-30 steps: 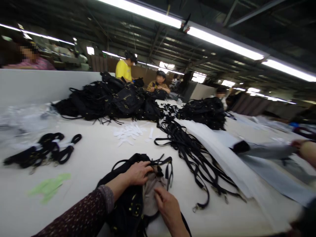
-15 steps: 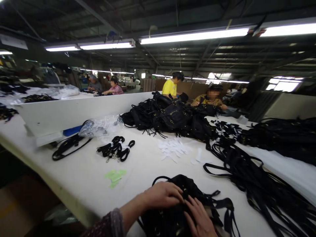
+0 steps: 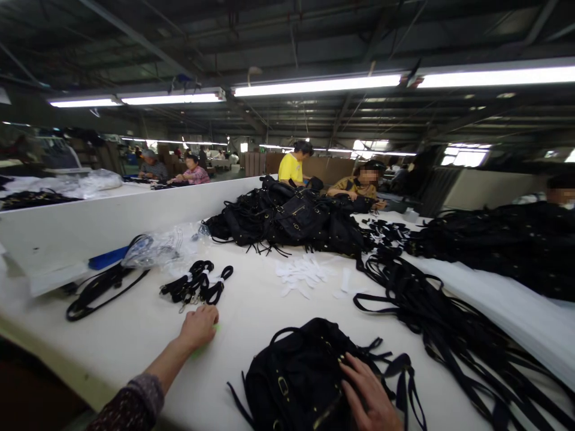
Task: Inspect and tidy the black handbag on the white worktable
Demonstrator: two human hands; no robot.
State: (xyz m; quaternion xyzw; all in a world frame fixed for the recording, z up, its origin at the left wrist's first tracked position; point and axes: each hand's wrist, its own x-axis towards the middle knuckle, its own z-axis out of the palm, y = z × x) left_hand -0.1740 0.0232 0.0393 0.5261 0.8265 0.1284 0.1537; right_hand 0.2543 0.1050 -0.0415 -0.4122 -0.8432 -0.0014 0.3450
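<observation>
Hands of the wearer: two, a left hand (image 3: 199,326) and a right hand (image 3: 369,396)
Black bag near the hands: one (image 3: 302,377)
Heaps of black bags: two (image 3: 291,218), (image 3: 507,245)
Bundle of short straps: one (image 3: 197,282)
Seated workers seen beyond: at least five
</observation>
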